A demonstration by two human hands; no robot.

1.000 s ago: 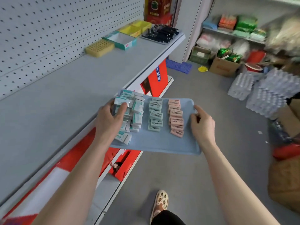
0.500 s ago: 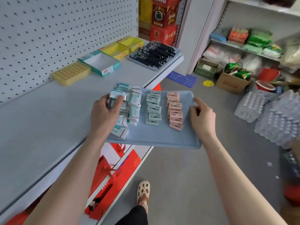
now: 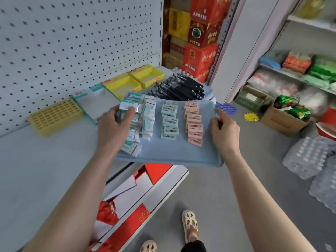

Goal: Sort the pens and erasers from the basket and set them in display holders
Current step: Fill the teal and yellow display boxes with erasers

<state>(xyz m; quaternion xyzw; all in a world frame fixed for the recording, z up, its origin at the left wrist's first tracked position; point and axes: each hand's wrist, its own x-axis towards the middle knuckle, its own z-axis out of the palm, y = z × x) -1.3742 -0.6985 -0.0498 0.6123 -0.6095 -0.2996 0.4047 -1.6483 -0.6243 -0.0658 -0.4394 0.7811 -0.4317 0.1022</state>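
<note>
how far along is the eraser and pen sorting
Done: erasers lie grouped on the blue tray, green column beside pink column; black pens wait on the shelf. In hand: left hand and right hand carry the tray. Left: the yellow boxes look unfilled.

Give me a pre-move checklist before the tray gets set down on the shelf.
1. Left hand grips the blue tray edge, pinning the wrapped erasers: ok.
2. Right hand on the opposite edge: ok.
3. Green erasers and pink erasers in rows: ok.
4. Bare shelf below the tray: ok.
5. Clear of the black pens: cannot tell.
</note>
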